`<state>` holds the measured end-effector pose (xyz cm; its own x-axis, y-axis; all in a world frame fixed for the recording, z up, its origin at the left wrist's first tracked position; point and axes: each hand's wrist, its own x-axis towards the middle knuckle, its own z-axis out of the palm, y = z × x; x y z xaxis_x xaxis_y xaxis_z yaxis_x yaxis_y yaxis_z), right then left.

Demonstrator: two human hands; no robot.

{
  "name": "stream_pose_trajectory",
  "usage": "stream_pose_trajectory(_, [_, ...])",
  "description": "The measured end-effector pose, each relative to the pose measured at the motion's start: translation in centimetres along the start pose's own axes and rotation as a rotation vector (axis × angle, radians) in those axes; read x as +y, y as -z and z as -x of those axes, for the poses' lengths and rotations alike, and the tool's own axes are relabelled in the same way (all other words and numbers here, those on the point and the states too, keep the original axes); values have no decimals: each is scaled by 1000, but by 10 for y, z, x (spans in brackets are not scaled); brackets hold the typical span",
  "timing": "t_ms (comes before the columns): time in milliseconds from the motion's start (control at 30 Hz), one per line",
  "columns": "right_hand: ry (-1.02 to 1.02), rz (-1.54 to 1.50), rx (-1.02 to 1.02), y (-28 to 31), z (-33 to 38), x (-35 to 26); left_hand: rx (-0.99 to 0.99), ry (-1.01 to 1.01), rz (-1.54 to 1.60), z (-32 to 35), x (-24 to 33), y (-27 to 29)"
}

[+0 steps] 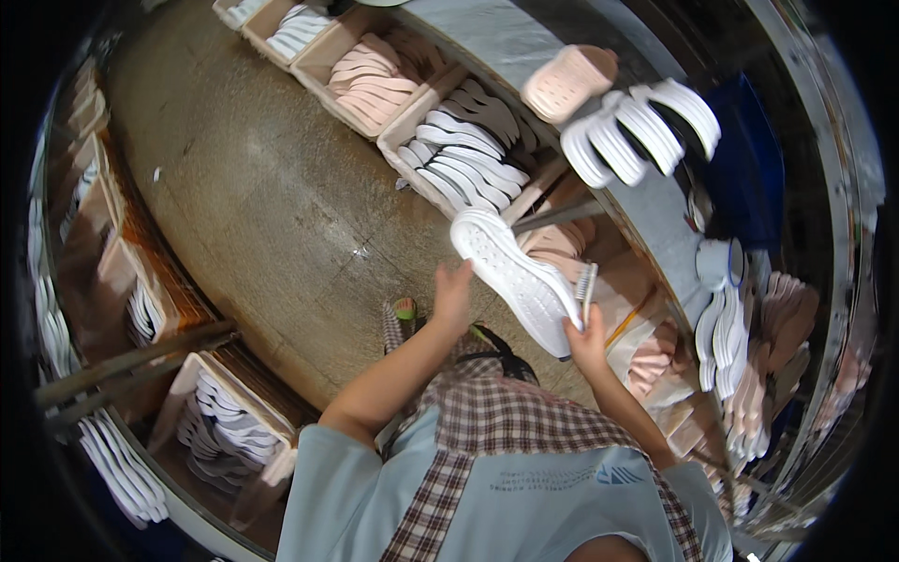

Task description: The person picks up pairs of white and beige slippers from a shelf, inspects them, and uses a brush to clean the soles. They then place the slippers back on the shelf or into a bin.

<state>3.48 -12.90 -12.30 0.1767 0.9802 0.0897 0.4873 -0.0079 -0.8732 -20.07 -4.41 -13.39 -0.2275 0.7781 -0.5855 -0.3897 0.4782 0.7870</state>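
Observation:
A white shoe sole (517, 277), with a dotted inner face turned up, is held slantwise in front of me. My left hand (453, 292) is closed on its left edge near the far end. At the near end my right hand (587, 339) grips the sole and also a small brush (585, 288), whose pale bristles stand up beside the sole. Close beyond the sole is a crate (405, 140) of white and grey soles. Pink soles (559, 245) lie just right of it, partly hidden behind it.
On the grey bench (655, 220) at right are a pink sole (568, 82), several white soles (613, 140) and a white mug (719, 262). A blue bin (744, 155) stands behind. Left, a rack holds crates of soles (220, 426). A metal bar (140, 367) juts out there. The floor (243, 187) looks wet.

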Motion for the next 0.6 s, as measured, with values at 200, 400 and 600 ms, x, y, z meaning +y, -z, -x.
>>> stream_pose_trajectory(200, [188, 235, -130, -102, -93, 22, 188, -102, 79, -34, -56, 147])
stream_pose_trajectory(400, [385, 391, -69, -196, -194, 35, 254, 30, -977, -2, -109, 264])
stream_pose_trajectory(600, [524, 495, 3, -286, -277, 43, -233, 589, -1048, 19, -148, 279])
